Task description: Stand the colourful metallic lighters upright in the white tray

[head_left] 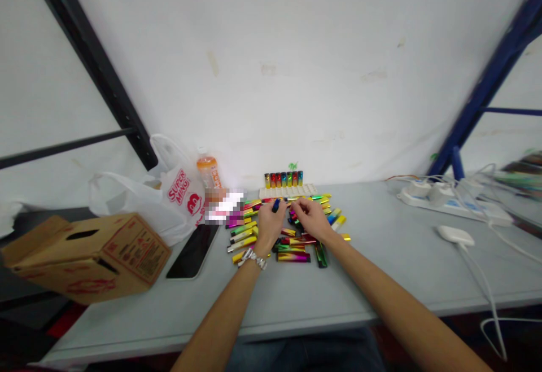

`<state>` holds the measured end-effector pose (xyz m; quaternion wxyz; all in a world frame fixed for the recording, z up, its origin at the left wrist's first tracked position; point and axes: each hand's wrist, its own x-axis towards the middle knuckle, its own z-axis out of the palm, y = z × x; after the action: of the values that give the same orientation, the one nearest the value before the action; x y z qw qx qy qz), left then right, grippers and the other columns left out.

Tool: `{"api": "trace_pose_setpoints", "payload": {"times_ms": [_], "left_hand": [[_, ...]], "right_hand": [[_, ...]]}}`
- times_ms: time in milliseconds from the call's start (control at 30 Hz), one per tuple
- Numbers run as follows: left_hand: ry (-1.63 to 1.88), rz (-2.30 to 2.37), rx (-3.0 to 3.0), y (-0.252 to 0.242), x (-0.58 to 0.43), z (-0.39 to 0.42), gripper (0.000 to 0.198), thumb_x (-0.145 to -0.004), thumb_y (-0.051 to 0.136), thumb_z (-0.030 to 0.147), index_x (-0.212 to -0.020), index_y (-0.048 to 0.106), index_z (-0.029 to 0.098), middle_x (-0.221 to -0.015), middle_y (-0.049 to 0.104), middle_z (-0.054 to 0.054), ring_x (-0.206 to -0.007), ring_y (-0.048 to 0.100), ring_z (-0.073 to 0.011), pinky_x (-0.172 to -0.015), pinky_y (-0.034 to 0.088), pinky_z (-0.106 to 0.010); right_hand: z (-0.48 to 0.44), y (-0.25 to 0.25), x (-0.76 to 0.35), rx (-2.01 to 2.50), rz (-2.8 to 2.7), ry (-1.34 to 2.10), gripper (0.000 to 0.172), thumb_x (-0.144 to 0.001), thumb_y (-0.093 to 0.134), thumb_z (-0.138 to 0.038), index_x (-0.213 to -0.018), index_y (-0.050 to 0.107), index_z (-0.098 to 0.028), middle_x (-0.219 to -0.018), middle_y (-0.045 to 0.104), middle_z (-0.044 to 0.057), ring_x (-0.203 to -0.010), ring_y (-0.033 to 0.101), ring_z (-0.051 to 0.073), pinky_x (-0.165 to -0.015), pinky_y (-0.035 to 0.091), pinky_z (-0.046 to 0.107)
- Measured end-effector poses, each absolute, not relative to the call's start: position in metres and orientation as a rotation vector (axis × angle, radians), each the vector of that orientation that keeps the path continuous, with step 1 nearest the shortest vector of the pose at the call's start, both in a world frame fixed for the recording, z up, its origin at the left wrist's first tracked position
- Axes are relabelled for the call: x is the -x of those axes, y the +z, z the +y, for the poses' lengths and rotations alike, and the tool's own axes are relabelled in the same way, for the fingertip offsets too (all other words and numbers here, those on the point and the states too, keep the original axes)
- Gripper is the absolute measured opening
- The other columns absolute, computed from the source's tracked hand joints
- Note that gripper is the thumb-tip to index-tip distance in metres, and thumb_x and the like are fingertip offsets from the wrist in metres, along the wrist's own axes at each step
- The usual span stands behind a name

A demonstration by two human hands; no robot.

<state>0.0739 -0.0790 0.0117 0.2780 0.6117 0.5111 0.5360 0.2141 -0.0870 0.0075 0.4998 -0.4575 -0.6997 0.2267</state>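
Blue lighter (275,205) pinched in left hand (269,220); right hand (308,217) curled over glossy multicoloured lighters (292,245)

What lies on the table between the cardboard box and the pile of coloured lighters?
In the head view, a dark phone lies flat on the table between the cardboard box and the lighters, close to the box, with a white plastic bag behind it.

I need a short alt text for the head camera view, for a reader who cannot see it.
Two bare hands, left hand and right hand, rest over a pile of colourful lighters on a grey table. Left of them lie a phone, a cardboard box and a plastic bag.
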Motion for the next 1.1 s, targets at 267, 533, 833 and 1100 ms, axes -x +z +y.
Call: {"api": "trace_pose_setpoints", "payload": {"times_ms": [267, 533, 833, 1100], "left_hand": [[1.358, 1.308, -1.858, 0.016, -0.075, -0.089, 0.047, -0.090, 0.043, 0.057, -0.073, 0.060, 0.017, -0.067, 0.059, 0.000, -0.065, 0.053, -0.0146, -0.065, 0.041, -0.026], [1.184, 1.150, -1.971, 0.007, -0.084, -0.094, 0.047, -0.099, 0.025, 0.051, -0.119, 0.056, 0.022, -0.127, 0.057, -0.009, -0.126, 0.047, -0.0198, -0.112, 0.032, -0.037], [1.161, 1.368, -2.252, -0.005, -0.080, -0.080, 0.033, -0.094, 0.047, 0.030, -0.122, 0.056, 0.017, -0.121, 0.055, -0.012, -0.122, 0.047, -0.0252, -0.109, 0.035, -0.045], [0.957, 1.502, -2.437, -0.005, -0.076, -0.075, 0.011, -0.088, 0.057, 0.023, -0.092, 0.066, 0.020, -0.098, 0.061, -0.007, -0.103, 0.054, -0.0259, -0.093, 0.044, -0.043]], "right_hand": [[-0.093, 0.011, -0.210, 1.009, -1.609, 0.655, 0.029, -0.090, 0.050, -0.047, -0.085, 0.058, -0.019, -0.064, 0.056, -0.003, -0.058, 0.049, 0.014, -0.056, 0.038, 0.025], [-0.082, 0.005, -0.212, 1.038, -1.357, 0.748, 0.030, -0.079, 0.064, -0.047, -0.085, 0.062, -0.018, -0.074, 0.065, 0.003, -0.061, 0.056, 0.015, -0.055, 0.048, 0.028], [-0.042, 0.018, -0.266, 1.032, -1.361, 0.570, 0.031, -0.077, 0.065, -0.041, -0.097, 0.060, -0.018, -0.091, 0.068, 0.005, -0.066, 0.067, 0.016, -0.062, 0.053, 0.030], [0.037, 0.025, -0.300, 1.232, -1.764, 0.252, 0.012, -0.081, 0.058, -0.022, -0.091, 0.063, -0.018, -0.086, 0.070, 0.003, -0.069, 0.065, 0.014, -0.072, 0.049, 0.028]]}}
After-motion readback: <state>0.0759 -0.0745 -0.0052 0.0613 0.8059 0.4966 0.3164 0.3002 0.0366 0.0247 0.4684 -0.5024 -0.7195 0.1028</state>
